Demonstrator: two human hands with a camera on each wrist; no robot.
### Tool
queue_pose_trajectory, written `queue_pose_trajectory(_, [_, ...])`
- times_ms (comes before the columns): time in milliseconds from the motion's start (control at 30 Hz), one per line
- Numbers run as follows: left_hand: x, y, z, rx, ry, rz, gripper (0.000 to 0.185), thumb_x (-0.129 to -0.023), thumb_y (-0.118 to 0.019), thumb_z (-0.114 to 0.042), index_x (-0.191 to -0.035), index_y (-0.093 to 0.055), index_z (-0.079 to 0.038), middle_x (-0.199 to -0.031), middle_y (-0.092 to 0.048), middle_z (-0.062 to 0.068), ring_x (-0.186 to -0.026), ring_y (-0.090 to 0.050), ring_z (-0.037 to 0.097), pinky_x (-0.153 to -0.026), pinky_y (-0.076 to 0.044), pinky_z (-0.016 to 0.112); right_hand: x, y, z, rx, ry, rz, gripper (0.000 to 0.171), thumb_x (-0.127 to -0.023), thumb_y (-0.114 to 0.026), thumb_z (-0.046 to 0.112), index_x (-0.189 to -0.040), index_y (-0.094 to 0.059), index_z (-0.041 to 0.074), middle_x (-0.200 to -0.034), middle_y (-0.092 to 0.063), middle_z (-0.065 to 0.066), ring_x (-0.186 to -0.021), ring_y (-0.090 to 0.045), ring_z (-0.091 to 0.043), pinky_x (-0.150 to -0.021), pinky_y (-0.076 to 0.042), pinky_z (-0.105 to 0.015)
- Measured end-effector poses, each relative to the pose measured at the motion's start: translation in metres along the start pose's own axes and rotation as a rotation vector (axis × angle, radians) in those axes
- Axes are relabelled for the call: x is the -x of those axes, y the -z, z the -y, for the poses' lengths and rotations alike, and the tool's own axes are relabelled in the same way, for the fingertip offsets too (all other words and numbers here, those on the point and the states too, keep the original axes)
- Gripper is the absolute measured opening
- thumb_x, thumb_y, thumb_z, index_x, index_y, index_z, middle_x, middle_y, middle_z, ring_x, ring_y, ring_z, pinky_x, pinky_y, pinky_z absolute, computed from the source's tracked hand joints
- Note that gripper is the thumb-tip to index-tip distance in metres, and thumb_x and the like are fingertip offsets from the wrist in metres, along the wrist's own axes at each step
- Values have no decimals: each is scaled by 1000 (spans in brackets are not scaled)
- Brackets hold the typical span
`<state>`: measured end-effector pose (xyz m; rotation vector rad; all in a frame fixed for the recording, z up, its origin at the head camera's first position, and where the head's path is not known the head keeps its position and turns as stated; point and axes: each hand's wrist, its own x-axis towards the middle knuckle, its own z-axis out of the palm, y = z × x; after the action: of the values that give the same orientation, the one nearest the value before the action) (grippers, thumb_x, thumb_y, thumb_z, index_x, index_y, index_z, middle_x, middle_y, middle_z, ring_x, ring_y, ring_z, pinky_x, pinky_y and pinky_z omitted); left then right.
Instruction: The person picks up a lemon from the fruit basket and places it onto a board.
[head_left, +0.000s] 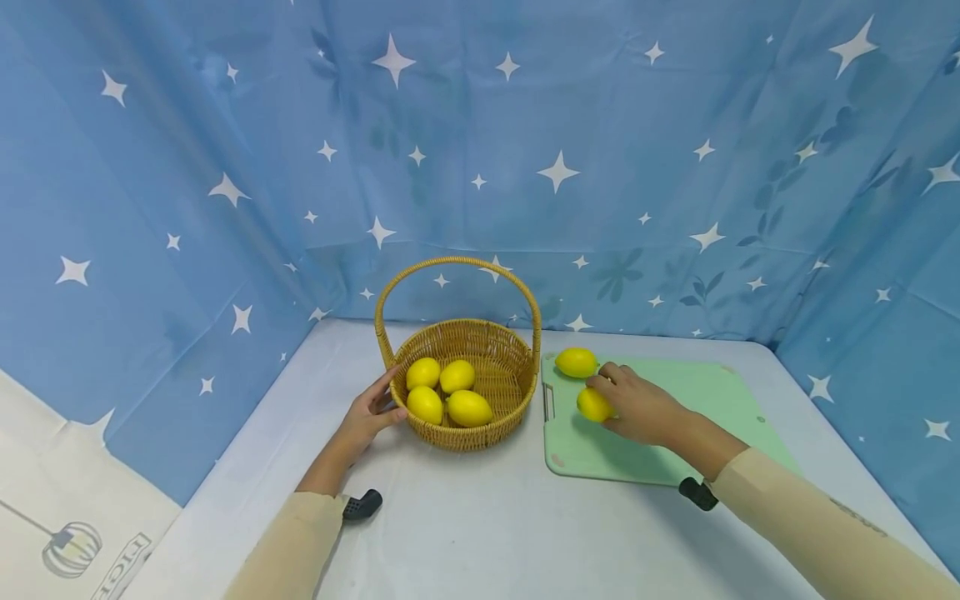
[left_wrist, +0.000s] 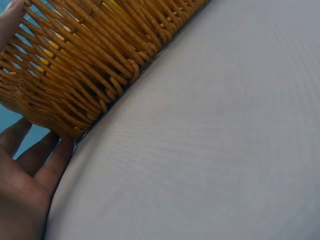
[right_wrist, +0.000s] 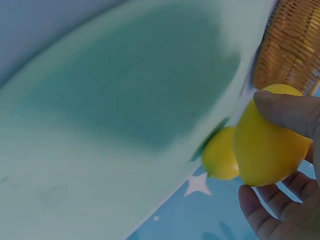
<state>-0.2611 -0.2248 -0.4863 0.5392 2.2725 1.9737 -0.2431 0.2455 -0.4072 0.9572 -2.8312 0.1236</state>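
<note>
A person's right hand (head_left: pixel 637 408) curls its thumb and fingers around a smooth yellow lemon (head_left: pixel 594 405) just above the pale green plastic cutting board (head_left: pixel 675 417), near the board's left edge. A second yellow lemon (head_left: pixel 576 362) lies on the board's far left corner, just beyond the held one and apart from the hand. The left hand (head_left: pixel 367 417) rests with straight, relaxed fingers (left_wrist: pixel 52 165) against the outer wall of a round woven wicker basket with an arched handle (head_left: pixel 495 358), holding nothing. Four yellow lemons (head_left: pixel 448 392) sit clustered inside the basket. Basket and board stand side by side, close together, on a white table (head_left: pixel 480 517) backed by a blue star-printed cloth (head_left: pixel 525 150).
</note>
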Motion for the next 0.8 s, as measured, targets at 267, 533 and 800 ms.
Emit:
queue_pose_trajectory(267, [4, -2, -14, -11, -8, -2, 78, -92, -68, -11, -156, -24, -17, -161, -12, 10, -140, -26, 40, -109, -28, 53, 10, -8, -25, -19, -122, 33, 51, -79, -79, 14, -125, -59, 5, -111, -49, -8, -96, -49, -27, -83, -51, -45])
queue_pose_trajectory(533, [0, 1, 5, 1, -2, -19, 78, -92, -69, -13, -155, -26, -28, -161, -12, 4, -141, -25, 36, -110, -27, 53, 16, -9, -48, -30, -177, 53, 50, -80, -76, 10, -126, -58, 3, -111, -49, -11, -95, -50, -30, -82, -50, -48])
queue_pose_trajectory(800, [0, -1, 5, 15, -19, -29, 78, -91, -72, -18, -155, -29, -27, -160, -18, 6, -140, -29, 36, -108, -31, 52, 19, -7, -67, -1, -213, 79, 50, -82, -75, 11, -127, -58, 0, -113, -50, -15, -97, -50, -34, -83, -49, -51])
